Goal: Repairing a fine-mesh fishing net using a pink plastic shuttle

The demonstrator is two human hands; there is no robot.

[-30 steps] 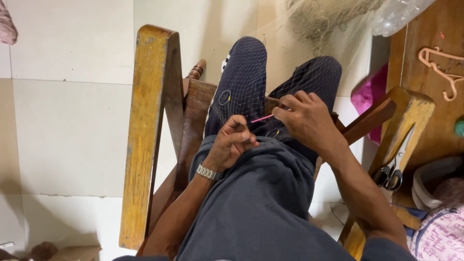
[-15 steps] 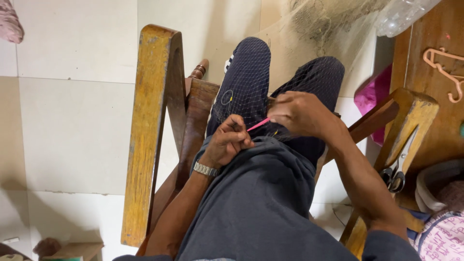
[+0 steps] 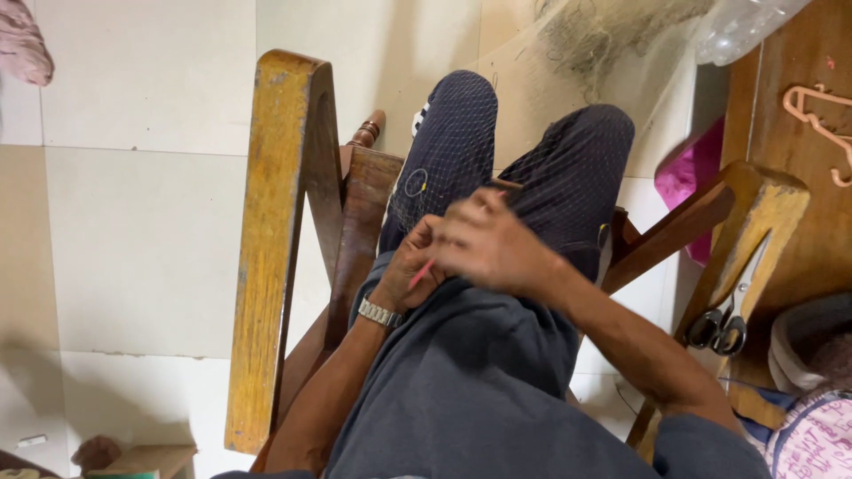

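Bottom centre of frame: dark grey shirt [image 3: 470, 390] fills the near view, both forearms coming up from it; silver wristwatch [image 3: 379, 312] on the left wrist, centre; left hand [image 3: 410, 266] just above it, clenched, fingers pinched on a thin pink stick [image 3: 421, 273] that pokes out toward the lower left of the fist; right hand [image 3: 493, 247] crosses over from the right, motion-blurred, fingers curled, touching the left hand; whether it also holds the stick, cannot tell; both hands sit over the lap, on fine netting [image 3: 461, 142] draped across the knees of the dark trousers [image 3: 568, 177], centre to upper centre; small ring-shaped bit [image 3: 415, 184] shows on the netting above the left hand.

Left of centre: worn wooden chair frame [image 3: 271, 239], one tall yellowish post, darker rail beside it; right of centre: another wooden arm piece [image 3: 745, 231], scissors [image 3: 723, 324] with black handles resting against it, lower right.

Lower right corner: patterned cloth bag [image 3: 812, 439]; right edge, middle: bright pink cloth [image 3: 688, 177]; upper right: wooden table [image 3: 790, 168] with a pale pink hanger [image 3: 821, 124] lying on it; clear plastic [image 3: 741, 27] at top right; heap of loose netting [image 3: 603, 35] on the floor, top centre; tiled floor [image 3: 133, 222] across the left; pink cloth [image 3: 22, 44] in the upper left corner.
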